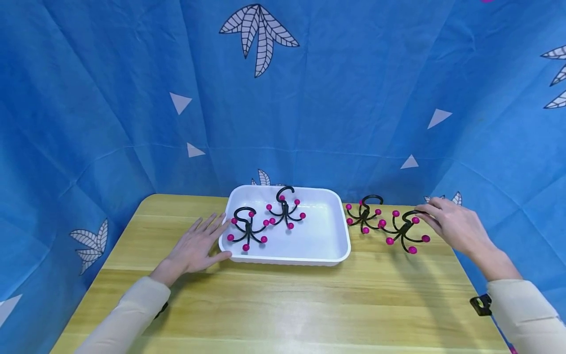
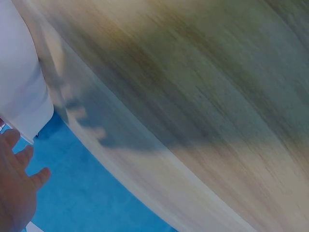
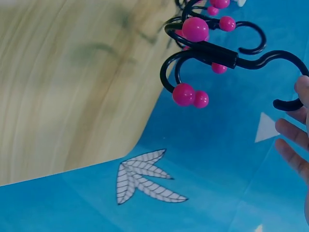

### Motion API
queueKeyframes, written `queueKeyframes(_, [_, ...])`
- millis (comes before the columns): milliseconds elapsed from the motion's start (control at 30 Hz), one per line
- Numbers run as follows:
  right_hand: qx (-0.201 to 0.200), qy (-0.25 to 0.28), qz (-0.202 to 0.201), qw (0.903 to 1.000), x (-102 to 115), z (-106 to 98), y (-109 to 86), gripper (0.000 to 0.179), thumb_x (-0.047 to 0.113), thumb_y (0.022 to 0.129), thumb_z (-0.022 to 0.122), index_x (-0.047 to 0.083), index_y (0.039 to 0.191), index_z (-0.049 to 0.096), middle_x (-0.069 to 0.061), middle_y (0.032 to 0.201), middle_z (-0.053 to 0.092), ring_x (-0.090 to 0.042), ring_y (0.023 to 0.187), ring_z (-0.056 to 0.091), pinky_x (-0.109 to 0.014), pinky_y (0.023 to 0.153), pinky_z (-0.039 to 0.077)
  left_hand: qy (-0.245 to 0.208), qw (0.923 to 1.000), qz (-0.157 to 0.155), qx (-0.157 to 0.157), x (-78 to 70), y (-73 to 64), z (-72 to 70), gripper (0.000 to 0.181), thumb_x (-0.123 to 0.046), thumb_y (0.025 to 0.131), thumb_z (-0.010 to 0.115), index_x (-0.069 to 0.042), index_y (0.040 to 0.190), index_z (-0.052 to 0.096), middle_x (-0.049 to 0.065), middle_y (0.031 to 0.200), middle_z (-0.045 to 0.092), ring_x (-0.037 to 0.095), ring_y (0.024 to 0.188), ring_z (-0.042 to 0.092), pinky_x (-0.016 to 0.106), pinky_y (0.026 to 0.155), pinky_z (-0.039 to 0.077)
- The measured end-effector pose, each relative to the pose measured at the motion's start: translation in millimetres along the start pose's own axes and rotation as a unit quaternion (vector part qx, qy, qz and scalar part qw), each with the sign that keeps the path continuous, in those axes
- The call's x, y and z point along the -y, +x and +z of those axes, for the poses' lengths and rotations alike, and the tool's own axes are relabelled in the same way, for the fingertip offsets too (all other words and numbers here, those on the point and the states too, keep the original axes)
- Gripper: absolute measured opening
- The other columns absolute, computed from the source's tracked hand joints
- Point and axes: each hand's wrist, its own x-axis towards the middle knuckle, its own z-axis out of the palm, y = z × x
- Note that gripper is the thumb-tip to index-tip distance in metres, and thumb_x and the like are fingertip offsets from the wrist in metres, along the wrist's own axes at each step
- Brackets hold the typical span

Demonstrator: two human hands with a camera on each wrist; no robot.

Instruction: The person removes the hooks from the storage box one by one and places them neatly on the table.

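Observation:
At the table's right side my right hand pinches the curved top of a black claw hook with pink ball tips. In the right wrist view this claw hook hangs from the fingertips. A second claw hook sits just left of it, its ball tips overlapping the held one's in the head view. My left hand, fingers spread, is at the left rim of a white tray. Two more claw hooks, one at the left and one farther back, are in the tray.
A wooden table carries the tray near its back edge. Blue cloth with leaf and triangle prints hangs behind and at both sides. A black strap piece shows by the right sleeve.

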Motion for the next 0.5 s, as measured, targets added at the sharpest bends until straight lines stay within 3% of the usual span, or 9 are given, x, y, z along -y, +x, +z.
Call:
queueKeyframes(233, [0.009, 0.003, 0.029, 0.9995, -10, 11, -2.7, 0.023, 0.007, 0.087, 0.082, 0.012, 0.109, 0.08, -0.01, 0.094, 0.073, -0.023, 0.073, 0.067, -0.031, 0.048, 0.046, 0.004, 1.0, -0.003, 0.001, 0.5, -0.5, 1.0, 0.094, -0.075, 0.096, 0.052, -0.018, 0.168, 0.03, 0.01, 0.177, 0.025, 0.04, 0.164, 0.025, 0.064, 0.132, 0.024])
queueKeyframes(500, [0.021, -0.014, 0.018, 0.9995, -23, 25, -3.2, 0.021, 0.006, 0.088, 0.08, 0.009, 0.109, 0.079, -0.013, 0.096, 0.073, -0.029, 0.078, 0.067, -0.036, 0.046, 0.048, 0.003, 1.0, -0.003, 0.002, 0.4, 0.1, 3.2, 0.094, -0.074, 0.096, 0.054, -0.019, 0.168, 0.029, 0.009, 0.178, 0.023, 0.039, 0.164, 0.025, 0.065, 0.132, 0.024])
